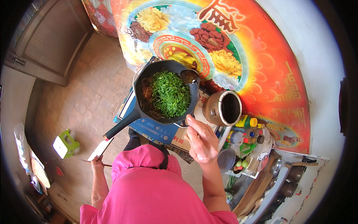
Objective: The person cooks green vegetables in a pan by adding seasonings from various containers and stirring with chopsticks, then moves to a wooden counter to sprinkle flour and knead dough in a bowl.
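Note:
My right hand (pixel 202 142) is beside the near right rim of a black wok (pixel 146 109). Its fingers are loosely bent and wet, with nothing visible in them. Chopped green leaves (pixel 170 93), probably chives or scallions, are heaped in the wok over brown shreds (pixel 147 89). A dark ladle (pixel 189 76) rests inside the far right rim. The wok's long black handle (pixel 123 126) points down and left. Lower left, my left hand (pixel 97 163) grips chopsticks (pixel 86 161) and a flat white thing (pixel 101 148), seen nearly edge-on and not clear in kind.
A brown glazed jar (pixel 209 109) stands right of the wok, on a table covered with printed sheets (pixel 156 130). Bottles (pixel 237 137) crowd a shelf farther right. A green and white stool (pixel 65 144) stands on the left floor. A decorated red panel (pixel 268 70) rises behind.

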Tool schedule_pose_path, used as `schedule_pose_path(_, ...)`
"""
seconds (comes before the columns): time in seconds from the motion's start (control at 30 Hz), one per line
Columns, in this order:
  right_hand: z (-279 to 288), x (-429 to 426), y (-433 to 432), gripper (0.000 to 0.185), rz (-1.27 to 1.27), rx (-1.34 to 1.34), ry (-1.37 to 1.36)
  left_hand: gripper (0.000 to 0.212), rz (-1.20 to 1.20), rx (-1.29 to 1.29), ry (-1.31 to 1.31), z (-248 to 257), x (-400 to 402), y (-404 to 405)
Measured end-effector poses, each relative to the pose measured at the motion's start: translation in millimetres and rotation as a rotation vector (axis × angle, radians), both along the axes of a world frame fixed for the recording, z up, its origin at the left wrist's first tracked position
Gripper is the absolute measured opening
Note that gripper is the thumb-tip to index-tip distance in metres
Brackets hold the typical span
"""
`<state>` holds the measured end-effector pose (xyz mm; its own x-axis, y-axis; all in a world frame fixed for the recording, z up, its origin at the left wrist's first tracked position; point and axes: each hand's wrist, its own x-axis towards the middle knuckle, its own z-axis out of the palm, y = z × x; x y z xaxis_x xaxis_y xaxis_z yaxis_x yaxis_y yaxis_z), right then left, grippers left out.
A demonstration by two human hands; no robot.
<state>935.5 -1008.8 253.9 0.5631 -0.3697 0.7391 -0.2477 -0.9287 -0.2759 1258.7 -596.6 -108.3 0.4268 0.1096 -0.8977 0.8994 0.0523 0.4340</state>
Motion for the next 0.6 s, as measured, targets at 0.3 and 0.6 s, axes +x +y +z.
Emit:
schedule_pose_path(0.3,-56,-32,-21,0.012,-0.259,1.0,-0.975,0.011,-0.077,0.015,0.147,11,7,-33)
schedule_pose_path(0.6,-14,-163,-21,0.017,-0.524,0.763,-1.147,0.017,-0.274,-0.065,0.093,-10,15,-10)
